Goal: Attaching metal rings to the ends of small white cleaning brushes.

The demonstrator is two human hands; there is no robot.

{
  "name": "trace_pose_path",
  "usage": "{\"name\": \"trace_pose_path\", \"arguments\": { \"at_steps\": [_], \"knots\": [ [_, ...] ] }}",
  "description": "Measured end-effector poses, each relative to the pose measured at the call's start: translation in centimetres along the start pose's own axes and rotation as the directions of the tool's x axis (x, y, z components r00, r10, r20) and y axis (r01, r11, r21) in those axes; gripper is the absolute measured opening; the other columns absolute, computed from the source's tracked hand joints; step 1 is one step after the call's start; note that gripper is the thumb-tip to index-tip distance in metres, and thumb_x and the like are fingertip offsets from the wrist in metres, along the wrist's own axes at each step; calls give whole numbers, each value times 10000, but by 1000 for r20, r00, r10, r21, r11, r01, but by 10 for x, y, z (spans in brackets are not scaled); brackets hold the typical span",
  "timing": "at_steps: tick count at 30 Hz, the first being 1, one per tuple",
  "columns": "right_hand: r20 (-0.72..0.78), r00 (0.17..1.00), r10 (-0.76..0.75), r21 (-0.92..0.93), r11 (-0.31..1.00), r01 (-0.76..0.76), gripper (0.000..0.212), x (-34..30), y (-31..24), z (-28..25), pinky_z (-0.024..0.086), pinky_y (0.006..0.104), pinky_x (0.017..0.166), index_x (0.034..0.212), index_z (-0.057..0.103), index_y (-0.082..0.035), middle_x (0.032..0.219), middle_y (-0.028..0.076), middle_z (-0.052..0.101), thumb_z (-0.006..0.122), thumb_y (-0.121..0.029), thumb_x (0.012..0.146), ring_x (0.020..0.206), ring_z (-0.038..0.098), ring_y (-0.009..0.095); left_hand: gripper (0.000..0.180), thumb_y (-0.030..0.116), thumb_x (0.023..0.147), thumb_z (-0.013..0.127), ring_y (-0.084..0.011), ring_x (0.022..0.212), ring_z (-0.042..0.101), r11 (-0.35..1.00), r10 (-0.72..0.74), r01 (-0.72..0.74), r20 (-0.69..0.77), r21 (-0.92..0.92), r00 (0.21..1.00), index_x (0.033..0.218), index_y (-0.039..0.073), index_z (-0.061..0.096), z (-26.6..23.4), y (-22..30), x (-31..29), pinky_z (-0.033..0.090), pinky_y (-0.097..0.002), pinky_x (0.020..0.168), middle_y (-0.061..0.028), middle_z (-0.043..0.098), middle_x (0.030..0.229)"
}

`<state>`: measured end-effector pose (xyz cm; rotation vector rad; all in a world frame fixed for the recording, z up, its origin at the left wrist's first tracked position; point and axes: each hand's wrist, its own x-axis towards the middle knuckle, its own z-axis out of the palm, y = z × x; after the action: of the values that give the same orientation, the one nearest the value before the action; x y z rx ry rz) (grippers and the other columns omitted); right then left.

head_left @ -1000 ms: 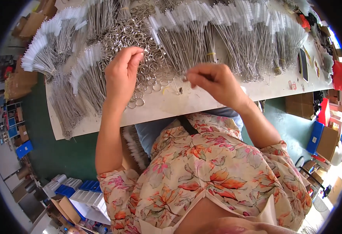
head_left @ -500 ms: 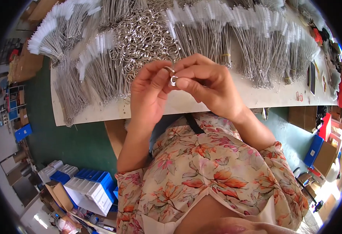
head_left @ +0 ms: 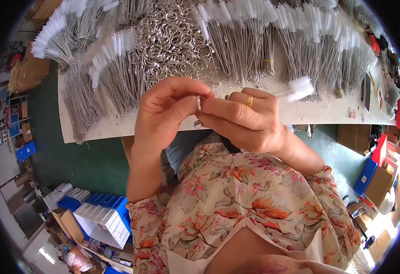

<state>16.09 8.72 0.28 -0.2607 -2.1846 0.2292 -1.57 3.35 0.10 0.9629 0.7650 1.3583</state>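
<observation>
Ring [head_left: 198, 102] was up on the near side of the heap [head_left: 175, 45], pinched between thumb and forefinger of the left hand [head_left: 156, 116]! Right hand [head_left: 254, 118] was in close too, fingertips at the ring, its exact grip half hidden: couldn't tell. White brush [head_left: 301, 88] poked out beyond it, right of the heap, while bundles [head_left: 241, 50] flanked the heap across the table [head_left: 327, 114].

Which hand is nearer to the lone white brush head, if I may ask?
Right: the right hand is just left of the lone white brush head; the left hand is farther left.
</observation>
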Motion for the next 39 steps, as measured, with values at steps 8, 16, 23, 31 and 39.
{"name": "trace_pose_path", "arguments": {
  "at_steps": [8, 16, 23, 31, 39],
  "knots": [
    [26, 996, -84, -6, 996, 85, 204, 1, -2, 3, 369, 227, 410, 732, 647, -56, 927, -23, 584, 663, -65, 529, 516, 462, 75, 239, -79, 789, 558, -162, 908, 592, 955, 29, -23, -15, 296, 999, 1026, -75, 591, 5, 26, -17, 484, -257, 796, -127, 590, 1006],
    [-21, 997, 73, 272, 960, -65, 148, 0, -6, 11, 386, 236, 427, 773, 655, -49, 865, 1, 588, 681, -71, 628, 526, 477, 112, 271, -96, 764, 554, -179, 870, 615, 807, 201, -140, -44, 574, 979, 1032, -86, 588, 17, 24, -26, 517, -246, 729, -148, 593, 1010],
    [549, 588, 594, 714, 31, -699, 158, 22, -11, -12, 382, 193, 490, 925, 674, -37, 788, 19, 572, 619, -166, 851, 570, 472, 49, 371, -65, 771, 591, -264, 835, 650, 454, 632, -462, 90, 762, 770, 1129, -115, 510, 12, 7, -19, 554, -306, 697, -213, 608, 990],
    [551, 543, 633, 743, -77, -664, 175, 26, -5, -3, 379, 188, 485, 909, 670, -28, 770, 14, 569, 625, -186, 849, 571, 455, 38, 400, -35, 787, 601, -293, 849, 644, 262, 646, -466, 205, 845, 736, 1158, -120, 479, 9, 3, -12, 547, -323, 720, -238, 608, 978],
    [160, 874, 460, 721, 550, -421, 112, 15, 0, 4, 490, 265, 644, 874, 659, -11, 931, 87, 609, 627, -103, 819, 771, 609, 194, 330, -60, 790, 574, -257, 957, 595, 668, 593, -462, -42, 583, 804, 1106, -102, 491, 13, -8, -9, 525, -310, 763, -262, 553, 1082]
  ]
}}
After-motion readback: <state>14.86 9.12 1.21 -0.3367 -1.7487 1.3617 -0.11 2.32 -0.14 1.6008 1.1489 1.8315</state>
